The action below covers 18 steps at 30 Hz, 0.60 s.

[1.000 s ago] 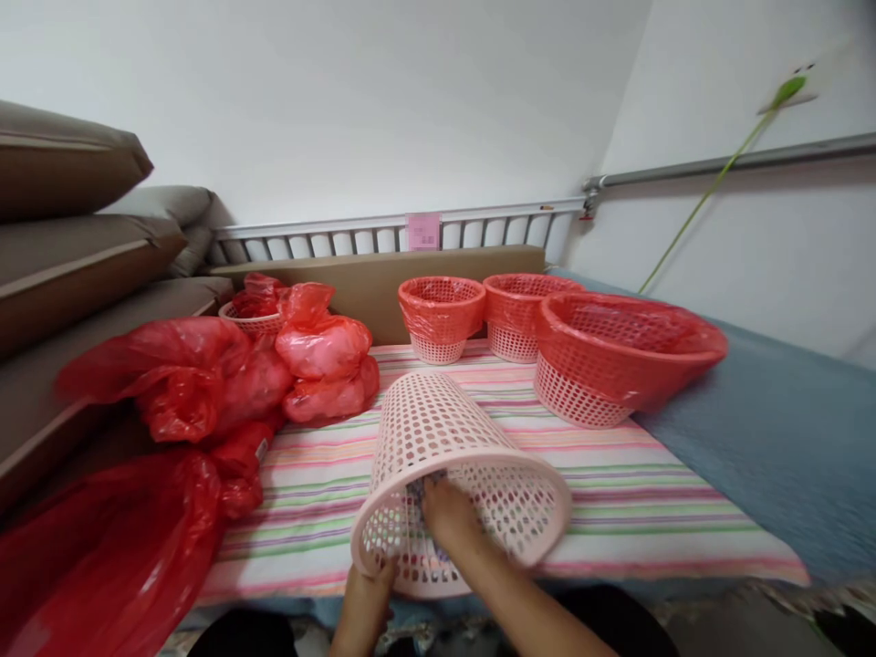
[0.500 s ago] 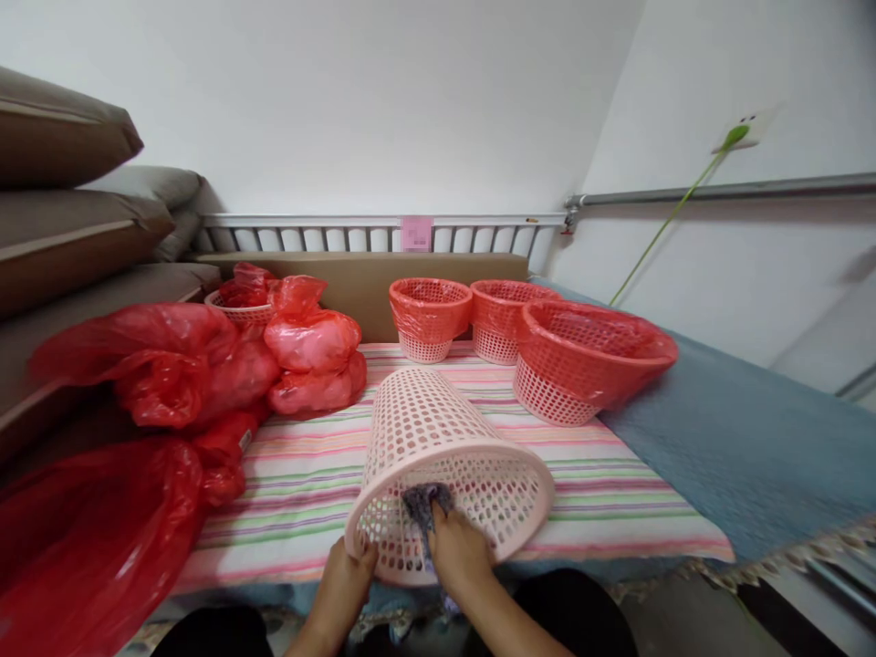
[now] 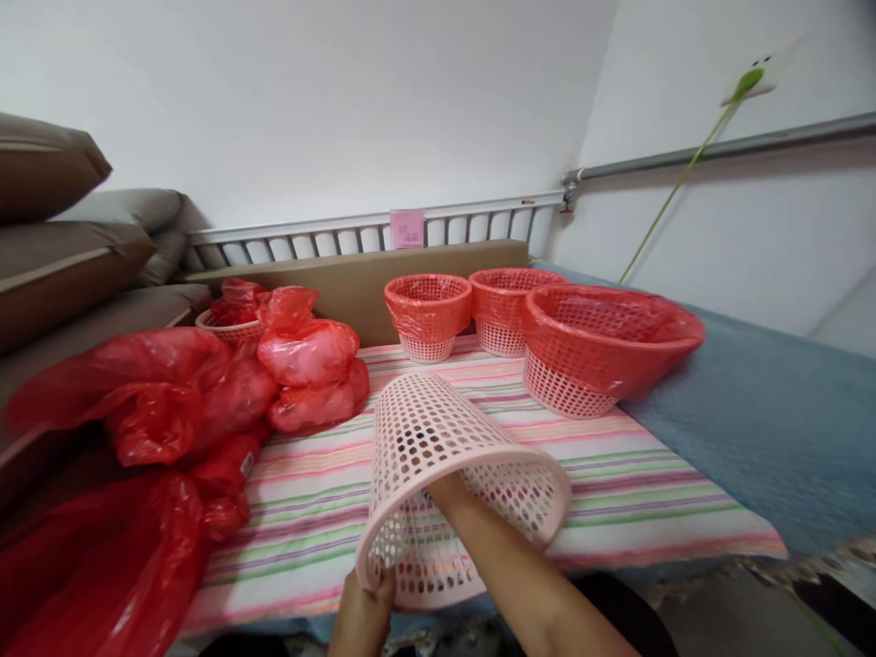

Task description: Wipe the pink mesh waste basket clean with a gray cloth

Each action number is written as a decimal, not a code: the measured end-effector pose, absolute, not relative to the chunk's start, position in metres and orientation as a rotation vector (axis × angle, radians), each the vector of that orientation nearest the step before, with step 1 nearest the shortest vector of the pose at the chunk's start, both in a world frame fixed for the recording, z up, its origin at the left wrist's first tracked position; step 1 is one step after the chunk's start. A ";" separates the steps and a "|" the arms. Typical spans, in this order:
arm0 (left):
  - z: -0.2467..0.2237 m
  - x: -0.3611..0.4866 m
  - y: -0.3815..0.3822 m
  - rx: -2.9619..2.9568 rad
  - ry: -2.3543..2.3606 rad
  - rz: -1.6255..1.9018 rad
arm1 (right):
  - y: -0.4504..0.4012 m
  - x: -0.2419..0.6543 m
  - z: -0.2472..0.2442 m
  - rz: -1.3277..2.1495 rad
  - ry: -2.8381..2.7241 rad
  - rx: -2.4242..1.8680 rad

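Note:
A pale pink perforated plastic basket (image 3: 452, 467) lies on its side, its mouth facing me. My left hand (image 3: 368, 604) grips the lower left of its rim, fingers closed over the edge. My right hand (image 3: 448, 493) reaches deep inside, and its fingers are mostly hidden behind the upper wall. Through the holes of that wall a dark patch of the grey-purple cloth (image 3: 416, 442) shows at the fingers, pressed near the inner side.
Three baskets lined with red plastic bags, among them a large one (image 3: 568, 379), stand behind on the striped cloth (image 3: 657, 484). Red bags (image 3: 307, 356) are heaped at the left beside stacked cushions (image 3: 61, 260). A radiator (image 3: 301, 245) runs along the back wall.
My right hand has pushed the cloth deeper into the basket, so the forearm now crosses its mouth. The left hand keeps its hold on the rim. The view has tilted slightly.

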<state>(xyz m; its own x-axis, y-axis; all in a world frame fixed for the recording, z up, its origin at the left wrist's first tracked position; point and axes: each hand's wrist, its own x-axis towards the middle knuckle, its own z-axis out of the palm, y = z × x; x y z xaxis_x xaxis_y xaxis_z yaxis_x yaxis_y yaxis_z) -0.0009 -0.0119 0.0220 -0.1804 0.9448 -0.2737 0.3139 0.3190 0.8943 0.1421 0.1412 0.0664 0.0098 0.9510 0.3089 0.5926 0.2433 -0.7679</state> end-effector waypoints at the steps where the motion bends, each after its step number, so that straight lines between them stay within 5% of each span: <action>1: 0.024 0.001 -0.012 1.138 1.696 0.886 | 0.139 0.144 0.064 0.502 -1.720 -1.498; 7: 0.026 0.009 -0.011 0.985 1.814 0.863 | 0.093 0.156 0.039 0.394 -2.122 -1.882; 18: 0.026 -0.017 -0.024 1.227 1.655 1.060 | -0.013 0.176 0.037 0.406 -2.310 -1.813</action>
<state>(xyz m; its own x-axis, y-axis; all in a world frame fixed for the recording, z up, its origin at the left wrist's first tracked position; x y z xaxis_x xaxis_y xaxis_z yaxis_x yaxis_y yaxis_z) -0.0171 -0.0244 0.0262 -0.2082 0.9709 -0.1181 0.2989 0.1781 0.9375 0.1757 -0.0126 0.0372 -0.2425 0.9697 -0.0288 0.9214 0.2209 -0.3196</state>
